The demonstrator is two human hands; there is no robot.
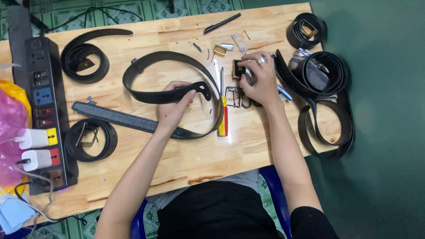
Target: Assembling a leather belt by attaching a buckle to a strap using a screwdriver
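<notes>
Hands: the left hand (173,102) pinches the black belt (177,95) near its tip, strap running leftward. Right of the tip, just beside the metal buckle (234,96), the right hand (261,79) grips a small tool.

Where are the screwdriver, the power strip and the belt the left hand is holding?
screwdriver (223,119), head view, on its yellow-red handle.
power strip (43,95), head view, on a blue socket.
black belt (177,94), head view, on the end by the left hand.
</notes>
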